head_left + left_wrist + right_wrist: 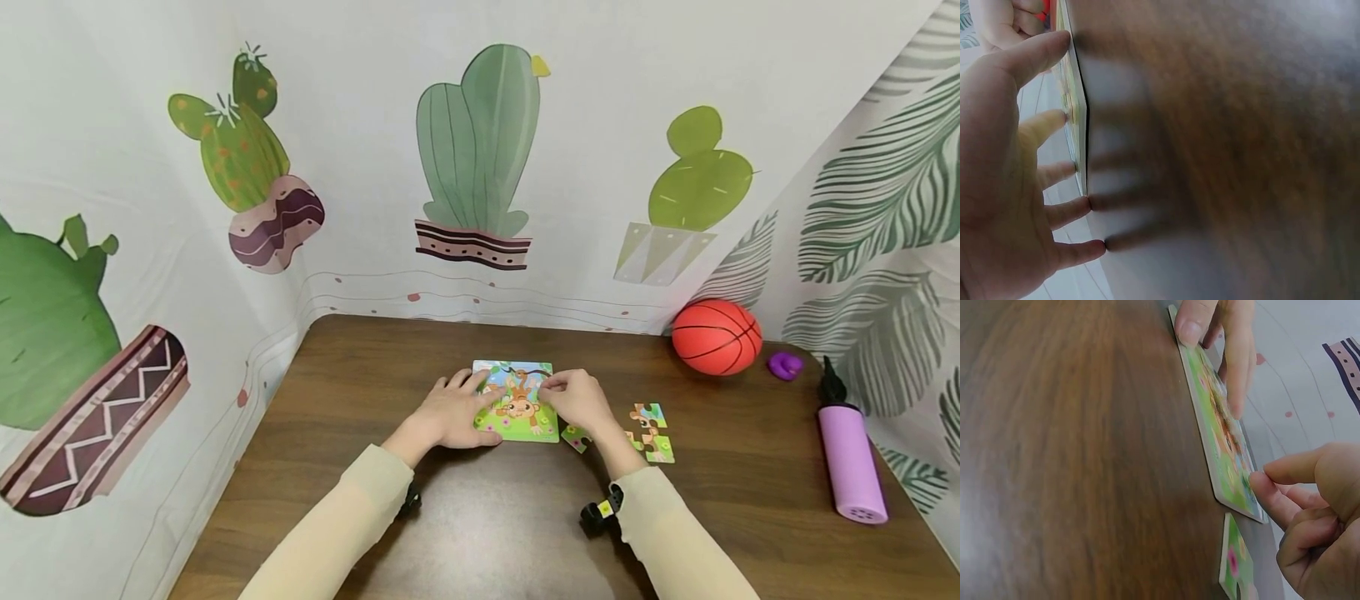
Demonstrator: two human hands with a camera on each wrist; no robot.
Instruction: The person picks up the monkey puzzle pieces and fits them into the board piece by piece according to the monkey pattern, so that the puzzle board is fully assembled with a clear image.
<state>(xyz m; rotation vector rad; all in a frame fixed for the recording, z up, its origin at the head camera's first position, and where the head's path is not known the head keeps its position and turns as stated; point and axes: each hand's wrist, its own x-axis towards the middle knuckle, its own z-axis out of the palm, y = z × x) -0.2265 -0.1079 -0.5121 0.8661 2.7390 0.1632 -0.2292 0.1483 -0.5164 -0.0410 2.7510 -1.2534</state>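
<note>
A square puzzle board [517, 429] with a monkey picture lies flat on the wooden table. My left hand [455, 412] spreads over its left side, thumb at the near edge and some fingertips on the picture; in the left wrist view the outer fingertips touch the table. At the board's right edge, my right hand [579, 402] has thumb and index finger pinched together on a small green puzzle piece [1247, 482], mostly hidden by the fingers. A loose puzzle piece [577, 438], green with a pink flower, lies just right of the board, below the right hand.
Several more loose puzzle pieces [660, 448] lie right of the right forearm. A red ball [717, 337] with black lines, a purple toy [785, 366] and a pink hand pump [853, 462] stand or lie along the right side. A cactus-print cloth [360, 167] hangs behind the table.
</note>
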